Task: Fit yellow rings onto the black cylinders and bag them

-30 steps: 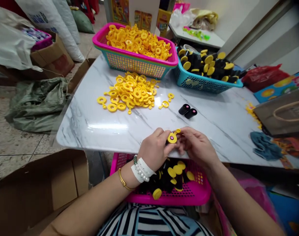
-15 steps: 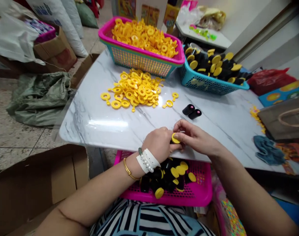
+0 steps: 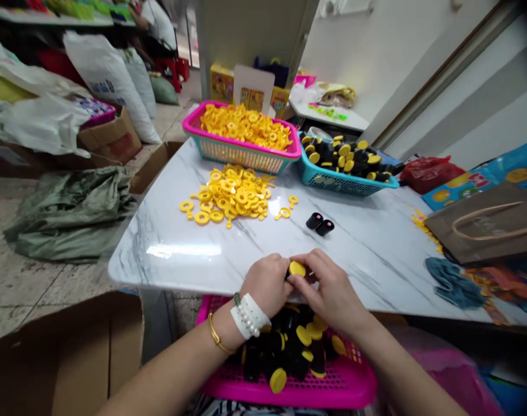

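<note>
Left hand (image 3: 266, 279) and right hand (image 3: 331, 286) pinch a tube (image 3: 288, 273), axis and cap (image 3: 297, 268) toward camera.

a small black piece (image 3: 288, 273) with a round, bright yellow cap (image 3: 297, 268) is held between the left grip (image 3: 266, 280) and the right grip (image 3: 333, 286) — the cap's smooth, flat face turned up and tilted to the near side. just a dark sliver of the body shows left of the cap — the rest is hidden — near the tabletop's (image 3: 229, 268) near edge.
</note>
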